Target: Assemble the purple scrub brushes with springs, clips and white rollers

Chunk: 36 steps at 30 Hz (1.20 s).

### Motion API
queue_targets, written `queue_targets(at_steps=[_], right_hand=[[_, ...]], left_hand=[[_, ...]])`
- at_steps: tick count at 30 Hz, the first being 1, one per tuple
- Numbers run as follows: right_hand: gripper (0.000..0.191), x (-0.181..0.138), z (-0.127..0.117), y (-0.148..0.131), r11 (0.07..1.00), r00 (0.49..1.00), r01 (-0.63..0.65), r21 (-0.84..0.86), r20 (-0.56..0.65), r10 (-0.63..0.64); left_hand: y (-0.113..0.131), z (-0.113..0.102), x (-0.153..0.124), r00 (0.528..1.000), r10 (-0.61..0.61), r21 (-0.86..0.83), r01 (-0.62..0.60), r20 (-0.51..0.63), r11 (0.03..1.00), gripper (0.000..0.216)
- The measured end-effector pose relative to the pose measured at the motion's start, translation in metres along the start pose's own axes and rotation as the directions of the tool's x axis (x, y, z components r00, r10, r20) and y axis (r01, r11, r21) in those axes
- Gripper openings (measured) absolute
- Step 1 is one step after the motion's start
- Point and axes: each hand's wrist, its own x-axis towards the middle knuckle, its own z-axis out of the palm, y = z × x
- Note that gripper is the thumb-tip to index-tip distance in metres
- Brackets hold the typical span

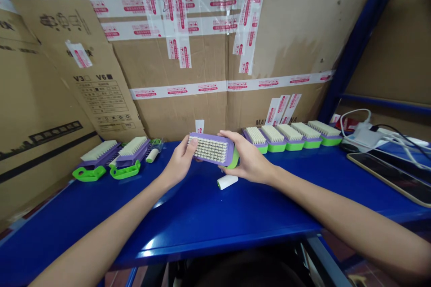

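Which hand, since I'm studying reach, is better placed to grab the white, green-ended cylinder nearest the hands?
Probably the right hand: it is closer to the cylinder than the left hand, though both hold the purple, green-edged bristle brush.

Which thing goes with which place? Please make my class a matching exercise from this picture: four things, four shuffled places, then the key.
Things
1. Middle brush
2. Row of five brushes
3. Dark-screened device
4. Pair of brushes with green parts jutting forward

Places
A. Flat at the right end of the blue table
B. Lined up bristles-up, right of the right hand
C. On the table, left of the left hand
D. Held in both hands

Pairs: 1-D, 2-B, 3-A, 4-C
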Motion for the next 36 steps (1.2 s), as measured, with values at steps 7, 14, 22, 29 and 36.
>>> queue_targets(at_steps=[7,14,22,29,36], right_hand=[[0.100,0.0010,-0.0003,-0.0017,1.000,1.000,0.024,-0.012,0.008,-0.024],[0.098,0.0010,0.0001,-0.0030,0.999,0.999,0.051,-0.013,0.016,-0.051],[0.099,-0.0005,0.0012,-0.0022,0.998,0.998,0.047,-0.031,0.038,-0.046],[0.098,0.0003,0.0007,-0.0046,0.997,0.997,0.061,-0.041,0.045,-0.059],[0.097,-0.0001,0.0013,-0.0047,0.997,0.997,0.058,-0.045,0.056,-0.056]], left_hand=[[-0.0030,-0.0013,-0.0006,1.000,-0.003,0.018,0.003,0.011,1.000,0.056],[-0.0055,-0.0047,0.0004,1.000,0.021,0.073,-0.022,0.021,0.997,0.055],[-0.0084,-0.0052,0.0010,0.999,0.020,0.065,-0.023,0.037,0.998,0.056],[-0.0057,-0.0043,-0.0010,0.999,0.018,0.063,-0.020,0.039,0.998,0.054],[-0.0034,-0.0041,-0.0012,0.999,0.022,0.056,-0.024,0.044,0.998,0.053]])
